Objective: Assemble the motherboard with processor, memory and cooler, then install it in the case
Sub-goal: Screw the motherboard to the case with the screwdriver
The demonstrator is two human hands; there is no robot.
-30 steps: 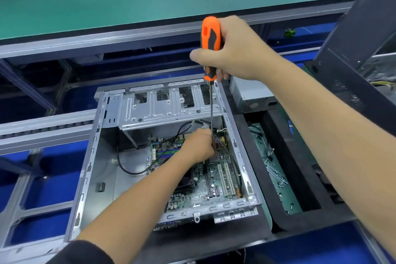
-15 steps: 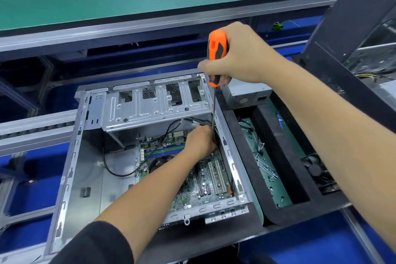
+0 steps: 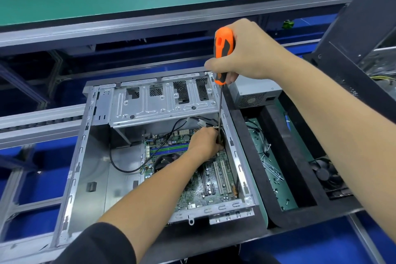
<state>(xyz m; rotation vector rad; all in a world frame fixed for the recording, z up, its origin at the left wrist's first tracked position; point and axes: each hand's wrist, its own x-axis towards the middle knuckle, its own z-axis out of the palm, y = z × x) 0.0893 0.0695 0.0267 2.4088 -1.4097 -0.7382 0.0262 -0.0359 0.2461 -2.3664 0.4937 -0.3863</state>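
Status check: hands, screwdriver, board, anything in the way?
Right hand grips screwdriver, shaft down into case. Left hand at its tip, over motherboard's far right corner. Loose cables crowd that corner.

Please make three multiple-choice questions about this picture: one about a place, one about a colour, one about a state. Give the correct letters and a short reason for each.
1. Where does the motherboard lie?
A. inside the case
B. on the green mat
C. in the foam tray

2. What colour is the screwdriver handle?
A. blue and white
B. orange and black
C. all yellow

3. What does the right hand do?
A. rests flat
B. hangs idle
C. grips the screwdriver

Answers: 1 A, the metal walls surround the board. 2 B, the handle is orange with a black inlay. 3 C, the fingers curl round the handle.
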